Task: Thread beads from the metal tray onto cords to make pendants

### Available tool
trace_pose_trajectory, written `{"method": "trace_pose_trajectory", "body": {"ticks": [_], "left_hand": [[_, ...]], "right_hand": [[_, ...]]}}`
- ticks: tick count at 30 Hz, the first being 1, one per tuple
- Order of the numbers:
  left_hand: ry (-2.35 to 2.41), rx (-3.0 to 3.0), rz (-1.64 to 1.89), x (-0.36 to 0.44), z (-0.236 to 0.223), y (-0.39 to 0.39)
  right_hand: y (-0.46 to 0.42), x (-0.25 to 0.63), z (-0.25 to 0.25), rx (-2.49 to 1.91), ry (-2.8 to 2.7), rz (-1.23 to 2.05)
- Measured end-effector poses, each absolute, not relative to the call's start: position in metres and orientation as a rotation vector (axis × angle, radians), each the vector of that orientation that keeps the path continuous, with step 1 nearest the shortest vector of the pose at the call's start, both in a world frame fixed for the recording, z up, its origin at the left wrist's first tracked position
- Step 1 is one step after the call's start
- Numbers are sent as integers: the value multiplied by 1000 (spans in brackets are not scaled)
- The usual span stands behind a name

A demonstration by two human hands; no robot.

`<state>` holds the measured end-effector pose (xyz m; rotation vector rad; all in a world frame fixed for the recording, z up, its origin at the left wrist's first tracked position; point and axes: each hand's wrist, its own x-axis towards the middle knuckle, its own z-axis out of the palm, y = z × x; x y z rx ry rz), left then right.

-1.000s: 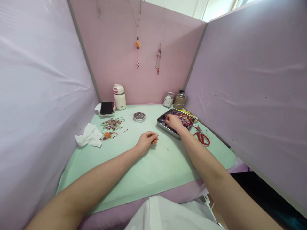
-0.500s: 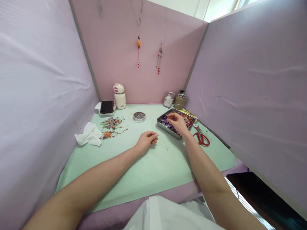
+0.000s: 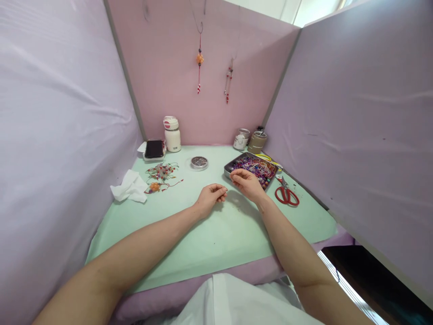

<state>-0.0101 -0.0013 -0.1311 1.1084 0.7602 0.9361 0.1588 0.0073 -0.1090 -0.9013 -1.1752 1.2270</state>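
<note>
Left hand (image 3: 212, 198): curled on pale-green desk (image 3: 199, 248), perhaps for steadiness; cannot tell if gripping.
Right hand (image 3: 246, 184): fingertips bunched; grip unclear.
Silver rectangular metal tray (image 3: 227, 174), multicoloured beads (image 3: 238, 164) inside: just beyond right hand, likely for easy reach.

Includes pink rear panel (image 3: 169, 76), upper centre; creased, pale lilac side panels (image 3: 57, 126), left and right of frame; grey strips (image 3: 124, 67) along both rear corners. Shows white wall (image 3: 270, 8) at top; bright light (image 3: 314, 11), upper right. Features table in mint-green cover (image 3: 189, 246), centre; lilac cloth (image 3: 162, 300) below front edge; dark area (image 3: 379, 271), indistinct, lower right.
</note>
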Motion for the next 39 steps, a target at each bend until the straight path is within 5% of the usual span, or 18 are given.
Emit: {"method": "trace_pose_trajectory", "body": {"ticks": [39], "left_hand": [[771, 1114, 1010, -8, -133, -1]], "right_hand": [[8, 162, -111, -999, -1241, 1245]]}}
